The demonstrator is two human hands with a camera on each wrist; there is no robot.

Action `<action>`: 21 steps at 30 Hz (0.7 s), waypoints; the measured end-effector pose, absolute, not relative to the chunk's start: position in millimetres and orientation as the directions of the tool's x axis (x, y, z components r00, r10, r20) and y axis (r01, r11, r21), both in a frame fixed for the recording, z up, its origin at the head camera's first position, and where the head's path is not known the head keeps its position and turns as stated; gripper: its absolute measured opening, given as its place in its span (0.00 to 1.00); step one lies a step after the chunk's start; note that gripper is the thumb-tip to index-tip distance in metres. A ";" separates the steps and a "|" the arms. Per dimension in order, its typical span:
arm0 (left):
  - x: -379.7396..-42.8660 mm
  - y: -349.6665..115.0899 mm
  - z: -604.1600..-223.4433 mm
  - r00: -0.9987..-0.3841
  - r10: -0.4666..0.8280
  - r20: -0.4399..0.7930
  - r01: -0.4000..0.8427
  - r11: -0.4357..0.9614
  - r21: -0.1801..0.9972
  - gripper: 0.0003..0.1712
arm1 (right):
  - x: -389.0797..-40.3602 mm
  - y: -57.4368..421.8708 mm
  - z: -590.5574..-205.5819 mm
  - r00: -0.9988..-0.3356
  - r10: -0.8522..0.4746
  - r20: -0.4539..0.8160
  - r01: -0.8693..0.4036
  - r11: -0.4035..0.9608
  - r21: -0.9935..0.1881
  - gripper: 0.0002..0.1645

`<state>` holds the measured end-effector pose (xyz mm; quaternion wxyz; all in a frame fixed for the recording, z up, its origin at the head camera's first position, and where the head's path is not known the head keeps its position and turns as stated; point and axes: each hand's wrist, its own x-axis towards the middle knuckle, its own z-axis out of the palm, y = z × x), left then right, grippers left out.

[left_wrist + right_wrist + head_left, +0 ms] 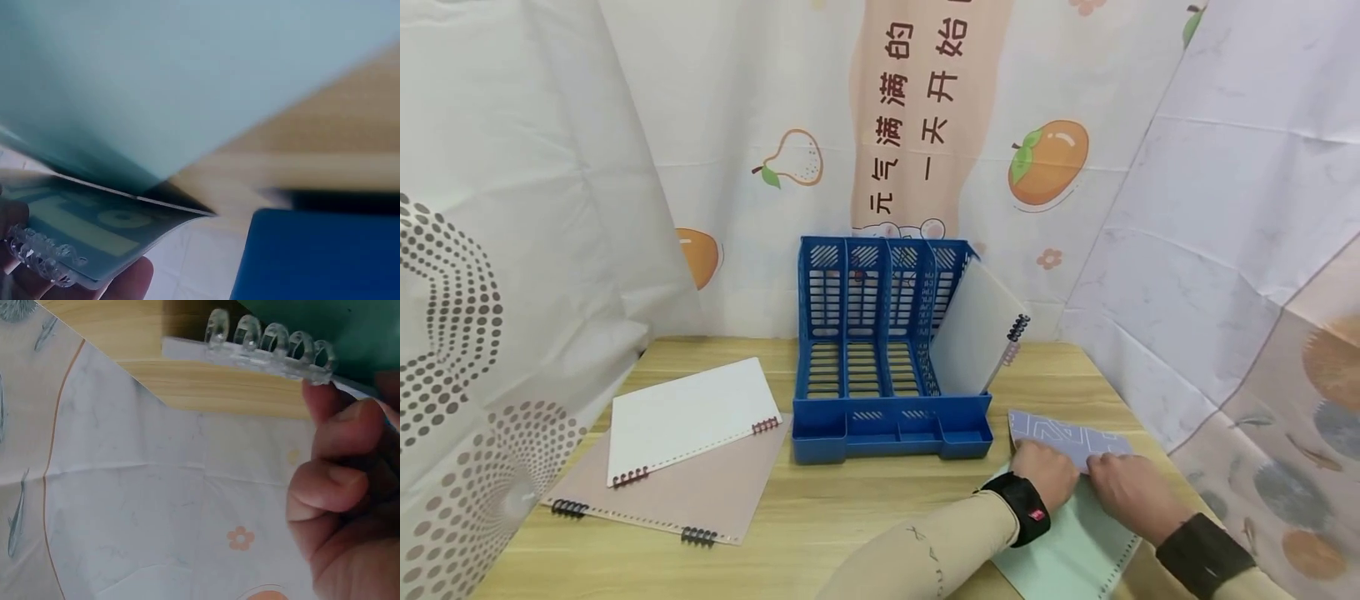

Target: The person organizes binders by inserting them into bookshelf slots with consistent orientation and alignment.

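Both hands are at the right side of the table, over a purple-covered notebook (pixel 1060 437) with white outline lettering. My left hand (pixel 1047 473) grips its near edge, fingers beside the clear binding rings (pixel 44 253) in the left wrist view. My right hand (pixel 1138 496) pinches the same notebook farther right, close to another set of clear rings (pixel 275 340) in the right wrist view. A pale green notebook (pixel 1067 550) lies below the hands, partly covered by the left wrist and the purple notebook.
A blue desk organizer (pixel 891 410) with several upright slots stands at the back middle. White ring-bound notebooks (pixel 973 333) lean in its rightmost slot. On the left, a white notebook (pixel 692 421) lies over a larger pinkish one (pixel 730 500). Curtains (pixel 737 100) surround the table.
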<state>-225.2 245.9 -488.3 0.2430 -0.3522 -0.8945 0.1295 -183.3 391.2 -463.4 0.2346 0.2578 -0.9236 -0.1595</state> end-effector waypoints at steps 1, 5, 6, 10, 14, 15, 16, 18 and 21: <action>-226.4 244.9 -487.6 -0.622 0.694 0.364 0.563 0.718 -0.409 0.16 | -181.7 389.5 -461.4 -0.765 -0.542 0.349 -0.387 0.819 0.424 0.18; -229.4 241.5 -482.6 -0.570 0.694 0.439 0.559 0.720 -0.411 0.15 | -176.3 385.3 -457.1 -0.792 -0.521 0.317 -0.354 0.816 0.457 0.16; -229.7 240.7 -481.2 -0.560 0.695 0.451 0.560 0.719 -0.412 0.15 | -175.2 384.9 -456.5 -0.792 -0.520 0.321 -0.350 0.816 0.460 0.15; -229.0 236.5 -473.3 -0.538 0.694 0.478 0.563 0.718 -0.409 0.15 | -173.8 386.4 -455.8 -0.740 -0.540 0.401 -0.352 0.819 0.453 0.13; -228.2 230.7 -464.0 -0.501 0.699 0.510 0.570 0.710 -0.413 0.16 | -174.1 390.8 -453.9 -0.665 -0.553 0.503 -0.365 0.827 0.427 0.10; -228.5 229.3 -461.5 -0.487 0.700 0.522 0.571 0.707 -0.416 0.16 | -173.6 392.1 -453.3 -0.656 -0.546 0.521 -0.368 0.834 0.411 0.10; -229.1 227.8 -458.8 -0.472 0.701 0.535 0.572 0.705 -0.419 0.17 | -173.0 393.3 -452.6 -0.651 -0.540 0.534 -0.368 0.839 0.400 0.09; -230.9 224.6 -452.9 -0.441 0.700 0.562 0.571 0.702 -0.426 0.16 | -171.2 395.5 -450.7 -0.648 -0.524 0.553 -0.370 0.851 0.372 0.08; -235.1 219.2 -444.2 -0.386 0.688 0.614 0.572 0.701 -0.426 0.14 | -167.9 398.1 -447.0 -0.661 -0.484 0.573 -0.356 0.875 0.327 0.08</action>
